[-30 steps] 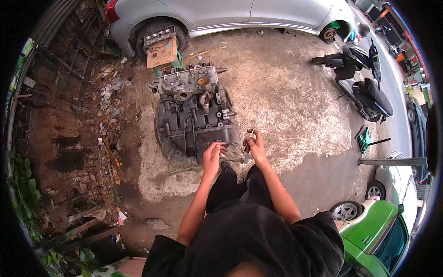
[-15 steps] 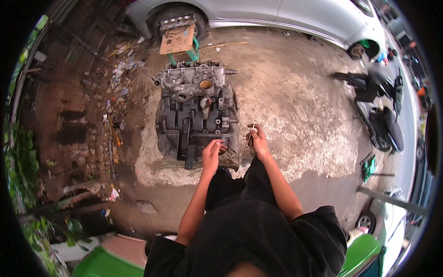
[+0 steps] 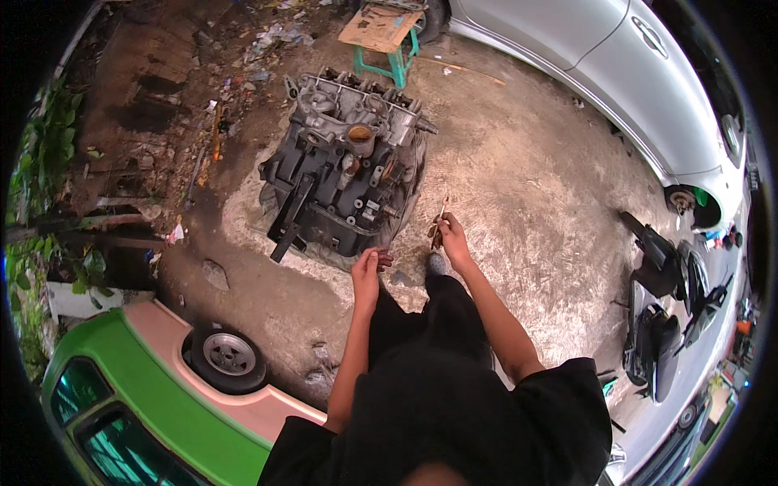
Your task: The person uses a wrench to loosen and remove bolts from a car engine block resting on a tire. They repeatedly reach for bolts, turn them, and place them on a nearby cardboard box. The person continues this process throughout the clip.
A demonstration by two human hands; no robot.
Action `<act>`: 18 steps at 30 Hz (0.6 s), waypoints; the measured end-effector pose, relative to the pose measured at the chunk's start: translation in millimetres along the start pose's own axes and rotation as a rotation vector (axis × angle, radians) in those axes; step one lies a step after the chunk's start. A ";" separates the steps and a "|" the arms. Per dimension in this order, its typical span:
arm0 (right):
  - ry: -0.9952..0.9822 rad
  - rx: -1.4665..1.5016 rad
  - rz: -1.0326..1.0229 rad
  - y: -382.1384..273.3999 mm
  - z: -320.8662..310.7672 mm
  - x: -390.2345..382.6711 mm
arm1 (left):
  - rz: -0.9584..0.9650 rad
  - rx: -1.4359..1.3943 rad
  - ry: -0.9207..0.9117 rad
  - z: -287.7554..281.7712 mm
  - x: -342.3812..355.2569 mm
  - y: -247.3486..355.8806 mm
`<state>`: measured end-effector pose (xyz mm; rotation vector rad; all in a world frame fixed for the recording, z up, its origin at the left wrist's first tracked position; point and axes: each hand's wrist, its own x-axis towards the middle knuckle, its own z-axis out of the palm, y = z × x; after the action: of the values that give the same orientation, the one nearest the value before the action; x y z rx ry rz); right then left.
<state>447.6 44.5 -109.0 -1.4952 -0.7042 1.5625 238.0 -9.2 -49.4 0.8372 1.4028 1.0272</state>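
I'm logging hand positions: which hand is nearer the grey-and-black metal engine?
Left. The left hand is by the near end of the engine; the right hand, holding a slim pale stick, is farther out to the right.

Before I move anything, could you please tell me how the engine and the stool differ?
The engine looks bulky and knobbly; the stool is plain, with a flat top. The engine is mostly grey and black; the stool is green and brown. Both are outdoors.
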 end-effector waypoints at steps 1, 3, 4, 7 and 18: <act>-0.009 0.001 0.004 0.9 -1.8 0.9 | -0.041 0.027 0.005 1.1 -4.6 0.6; -0.031 0.022 -0.006 0.3 -2.3 7.8 | -0.006 0.040 0.027 3.2 -8.5 4.5; -0.030 0.048 -0.018 0.2 0.4 11.3 | 0.007 0.048 0.033 4.4 -8.4 7.8; -0.038 0.122 -0.015 1.6 5.2 16.6 | 0.024 0.035 0.072 10.4 -6.8 14.8; 0.065 -0.035 -0.085 3.9 12.5 53.0 | 0.055 0.067 0.128 15.5 -3.0 17.2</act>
<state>438.1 90.0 -137.6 -1.5151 -0.7510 1.4378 252.4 -3.9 -31.9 0.8762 1.5367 1.0966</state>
